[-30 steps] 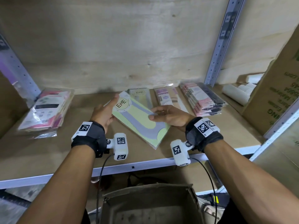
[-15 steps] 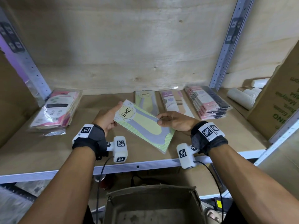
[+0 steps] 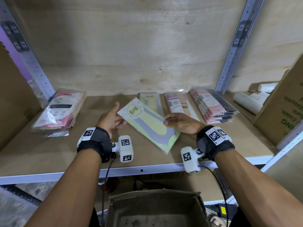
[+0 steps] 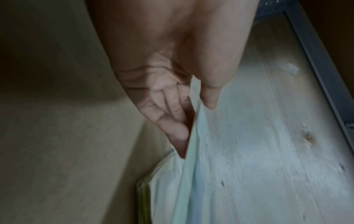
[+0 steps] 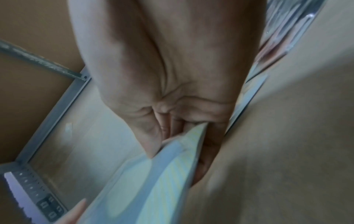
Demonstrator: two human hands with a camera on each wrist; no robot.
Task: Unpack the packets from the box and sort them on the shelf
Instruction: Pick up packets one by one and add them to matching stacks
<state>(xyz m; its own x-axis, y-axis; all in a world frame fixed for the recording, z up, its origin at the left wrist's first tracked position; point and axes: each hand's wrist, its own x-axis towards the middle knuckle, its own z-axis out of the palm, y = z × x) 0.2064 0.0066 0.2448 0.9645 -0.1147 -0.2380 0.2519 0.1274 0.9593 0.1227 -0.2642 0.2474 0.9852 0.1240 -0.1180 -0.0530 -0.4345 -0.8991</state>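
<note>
A green-and-yellow ENE packet (image 3: 147, 126) with a grey sock shape is held slanted just above the wooden shelf (image 3: 41, 154). My left hand (image 3: 118, 115) holds its upper left corner, thumb on the edge and fingers underneath (image 4: 176, 115). My right hand (image 3: 165, 120) pinches its right edge, thumb on top (image 5: 151, 141) and fingers below. Layered edges suggest a thin bundle. The open cardboard box (image 3: 155, 208) sits below the shelf in front of me, and no packets show inside it.
Along the shelf's back lie another ENE packet (image 3: 150, 102), a purple packet (image 3: 177, 104), a pink-and-dark stack (image 3: 213, 105) and a pink stack (image 3: 60, 110) at the left. White paper cups (image 3: 249, 100) and a big carton (image 3: 282, 112) stand beyond the right upright (image 3: 232, 46).
The ENE packet has come up off the shelf and toward the front edge, still in both hands. My left thumb now sticks up beside its corner.
</note>
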